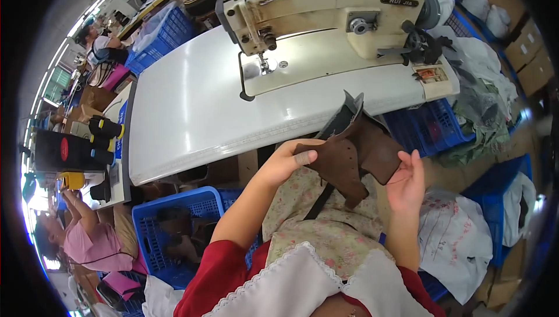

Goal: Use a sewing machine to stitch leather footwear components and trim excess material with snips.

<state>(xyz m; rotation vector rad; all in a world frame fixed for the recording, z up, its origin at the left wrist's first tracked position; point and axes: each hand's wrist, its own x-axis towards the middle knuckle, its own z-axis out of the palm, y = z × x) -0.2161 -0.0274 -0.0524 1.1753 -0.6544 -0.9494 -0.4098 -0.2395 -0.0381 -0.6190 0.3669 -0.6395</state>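
Over my lap, in front of the sewing machine table, I hold a brown leather shoe upper (335, 163) with a row of small holes and a dark grey lining showing at its top. My left hand (286, 163) grips its left edge, the thumb, with tape wound round it, on the near side. At the right edge my right hand (407, 184) is turned palm up, its fingertips pinching the leather while other fingers point upward. A cream sewing machine (320, 20) stands beyond, its needle area away from both hands.
The white tabletop (192, 101) has its front edge just beyond my left hand. A blue basket (142, 229) with dark pieces stands at lower left, another blue basket (431, 128) under the table's right end. White bags (457, 241) lie at right. Two people work at far left.
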